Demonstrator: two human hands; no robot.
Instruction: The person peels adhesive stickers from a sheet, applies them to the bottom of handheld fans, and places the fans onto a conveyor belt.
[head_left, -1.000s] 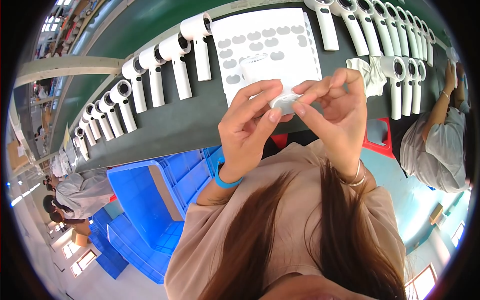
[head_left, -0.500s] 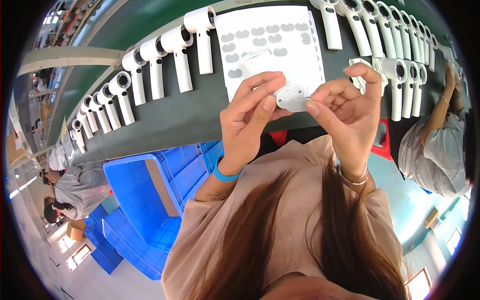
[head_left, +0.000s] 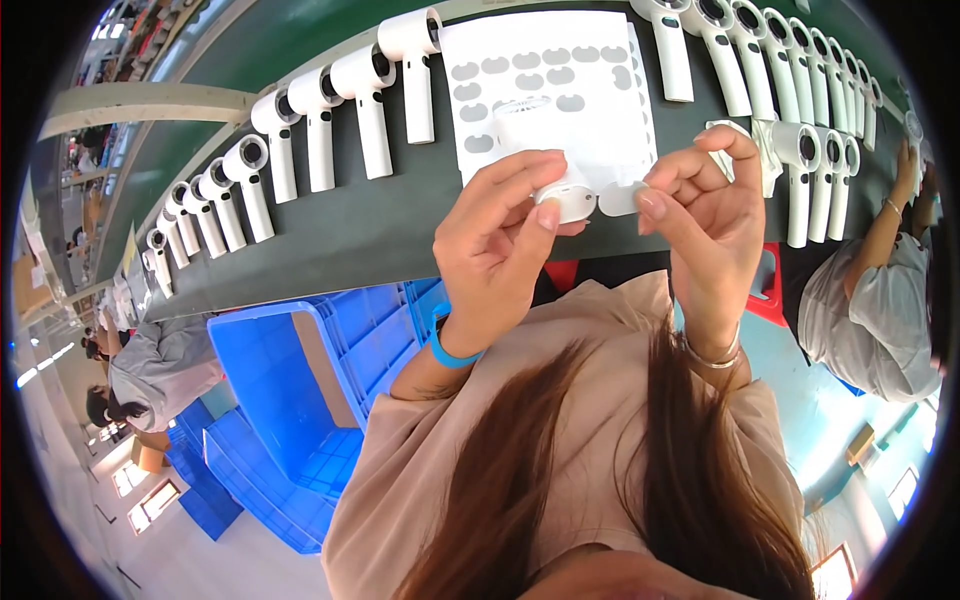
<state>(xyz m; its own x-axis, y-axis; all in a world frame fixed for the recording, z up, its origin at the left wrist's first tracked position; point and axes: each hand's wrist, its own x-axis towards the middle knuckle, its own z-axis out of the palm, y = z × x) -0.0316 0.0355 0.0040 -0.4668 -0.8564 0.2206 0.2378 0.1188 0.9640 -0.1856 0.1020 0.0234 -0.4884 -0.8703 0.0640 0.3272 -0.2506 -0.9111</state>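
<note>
My left hand (head_left: 500,225) is closed around the handle of a white handheld fan (head_left: 568,204). The oval end of that handle faces me, with a small dark hole in it; the fan's head points away over the white sticker sheet (head_left: 600,135) and partly blends into it. Between thumb and forefinger, my right hand (head_left: 708,215) pinches a small pale grey sticker (head_left: 620,199) by its right edge. The sticker is held just right of the handle end, with a slight gap or bare contact, I cannot tell which. Several grey oval stickers with notched sides remain on the sheet.
White handheld fans (head_left: 367,110) stand in a row on the dark green bench (head_left: 340,235) to the left, with more fans (head_left: 715,60) at the right. Blue crates (head_left: 265,400) are at my left. A co-worker in grey (head_left: 870,300) works at right, another person (head_left: 165,370) at far left.
The sticker has moved off the face of the handle end, a little to the right with my right hand. The handle end has tipped in my left hand.
</note>
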